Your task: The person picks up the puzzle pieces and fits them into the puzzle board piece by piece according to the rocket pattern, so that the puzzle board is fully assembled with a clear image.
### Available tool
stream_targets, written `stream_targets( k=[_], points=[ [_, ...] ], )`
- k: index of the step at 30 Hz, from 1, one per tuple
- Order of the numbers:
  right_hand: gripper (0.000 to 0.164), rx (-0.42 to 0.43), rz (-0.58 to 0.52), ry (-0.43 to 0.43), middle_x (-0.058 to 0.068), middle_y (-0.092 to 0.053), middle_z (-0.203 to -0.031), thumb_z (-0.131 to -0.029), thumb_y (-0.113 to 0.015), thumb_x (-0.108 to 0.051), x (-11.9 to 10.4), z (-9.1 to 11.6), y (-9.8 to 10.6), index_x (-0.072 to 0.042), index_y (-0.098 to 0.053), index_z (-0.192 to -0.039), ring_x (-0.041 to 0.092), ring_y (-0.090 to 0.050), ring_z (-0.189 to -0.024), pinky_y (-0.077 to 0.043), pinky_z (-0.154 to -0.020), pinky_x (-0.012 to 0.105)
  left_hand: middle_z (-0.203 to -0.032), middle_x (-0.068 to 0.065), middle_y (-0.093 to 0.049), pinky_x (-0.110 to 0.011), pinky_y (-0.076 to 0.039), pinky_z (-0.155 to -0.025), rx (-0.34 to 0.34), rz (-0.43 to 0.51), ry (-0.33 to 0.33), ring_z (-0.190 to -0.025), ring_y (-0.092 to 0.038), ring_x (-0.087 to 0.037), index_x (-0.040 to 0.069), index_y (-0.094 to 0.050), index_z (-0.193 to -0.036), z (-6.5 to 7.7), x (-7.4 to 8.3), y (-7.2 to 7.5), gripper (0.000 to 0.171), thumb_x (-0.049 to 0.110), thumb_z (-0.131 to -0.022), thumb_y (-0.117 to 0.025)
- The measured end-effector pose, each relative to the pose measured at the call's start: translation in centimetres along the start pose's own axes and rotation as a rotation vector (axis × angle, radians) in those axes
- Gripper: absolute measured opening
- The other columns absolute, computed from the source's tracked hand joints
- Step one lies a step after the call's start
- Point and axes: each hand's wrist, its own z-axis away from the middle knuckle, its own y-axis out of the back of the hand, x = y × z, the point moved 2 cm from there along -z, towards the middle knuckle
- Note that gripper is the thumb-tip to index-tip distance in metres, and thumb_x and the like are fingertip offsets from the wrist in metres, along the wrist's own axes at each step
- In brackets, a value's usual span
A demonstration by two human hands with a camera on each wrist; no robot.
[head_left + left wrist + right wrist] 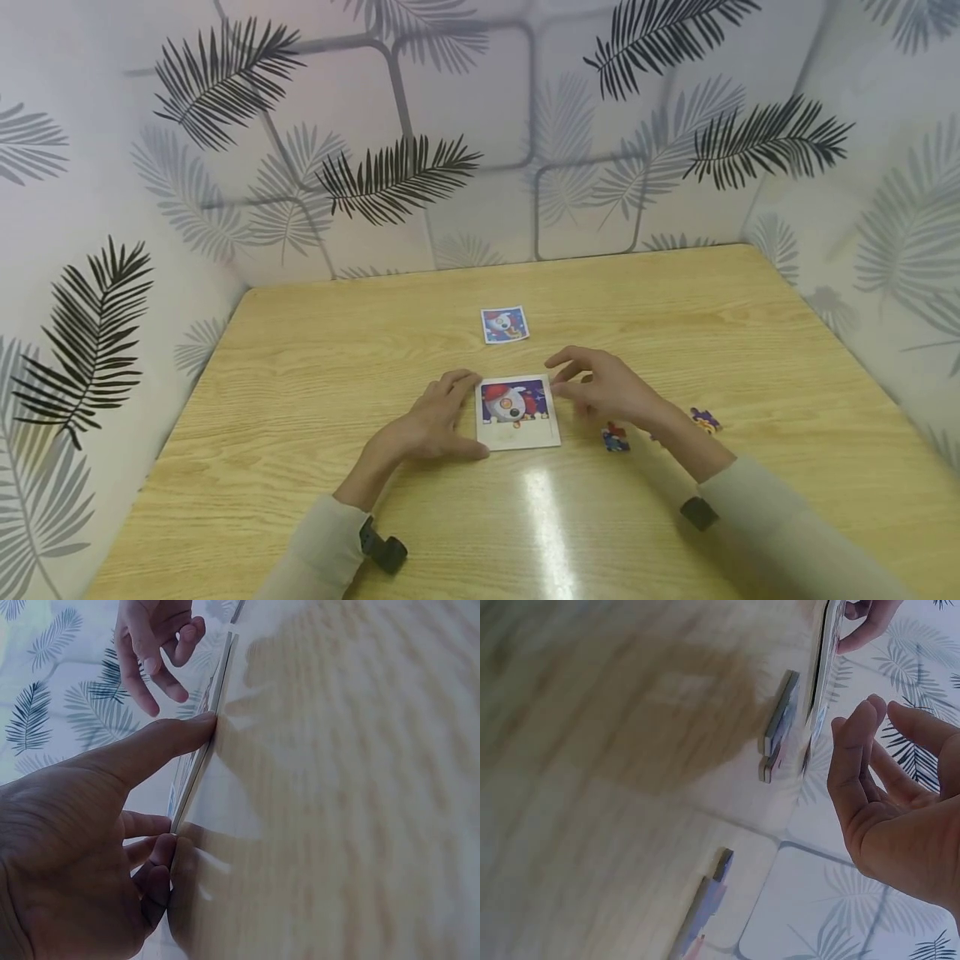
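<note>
A square jigsaw puzzle board with a pale rim lies flat on the table. Joined pieces showing a white cartoon figure in a red hat fill its upper part; the lower part is bare. My left hand rests at the board's left side, thumb by the lower corner and fingers by the upper one. In the left wrist view its extended thumb touches the board's edge. Just off the board's right side hovers my right hand, fingers loosely bent, with nothing visible between them.
Loose jigsaw pieces lie right of the board: a red-and-blue cluster and a purple-and-yellow one. Another is partly hidden by the right forearm. A small picture card lies beyond the board. Leaf-patterned cloth stands behind the wooden table.
</note>
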Motion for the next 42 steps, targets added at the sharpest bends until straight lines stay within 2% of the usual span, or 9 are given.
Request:
stream_targets(
  k=[4,16,33,42],
  points=[
    [0.043,0.005,-0.033,-0.015,0.02,-0.064,-0.122,-0.098,-0.064,-0.019,0.4,0.2,0.2,-0.007,-0.054,-0.137,0.026,-0.06,-0.065,-0.051,-0.057,0.033,-0.162,-0.005,-0.023,-0.051,-0.032,-0.117,-0.005,-0.007,-0.003,-0.144,-0.03,-0.03,0.017,-0.027,-0.158,-0.1,0.1,0.0,0.104,0.045,-0.075,-0.085],
    [0.044,0.026,-0.023,-0.045,0.021,-0.063,-0.123,-0.097,-0.065,-0.018,1.1,0.7,0.9,-0.006,-0.052,-0.138,0.026,-0.056,-0.06,-0.048,-0.053,0.033,-0.161,-0.006,-0.025,-0.051,-0.033,-0.117,0.003,-0.016,-0.001,-0.143,-0.032,-0.031,0.015,-0.029,-0.157,-0.1,0.2,0.1,0.104,0.044,-0.075,-0.085],
    [0.046,0.008,-0.033,-0.041,0.024,-0.061,-0.124,-0.097,-0.064,-0.015,1.8,1.5,1.8,-0.004,-0.05,-0.139,0.029,-0.059,-0.056,-0.047,-0.047,0.033,-0.162,-0.007,-0.024,-0.052,-0.034,-0.116,-0.009,-0.015,0.004,-0.142,-0.032,-0.032,0.016,-0.028,-0.157,0.0,0.2,0.3,0.104,0.044,-0.075,-0.085],
    [0.046,0.031,0.018,-0.095,0.02,-0.063,-0.119,-0.095,-0.067,-0.017,2.2,1.9,2.3,-0.006,-0.052,-0.137,0.022,-0.055,-0.058,-0.047,-0.051,0.03,-0.162,-0.006,-0.023,-0.052,-0.034,-0.116,-0.016,-0.008,0.011,-0.142,-0.032,-0.032,0.017,-0.028,-0.158,0.1,0.3,0.3,0.104,0.044,-0.075,-0.085]
  ],
)
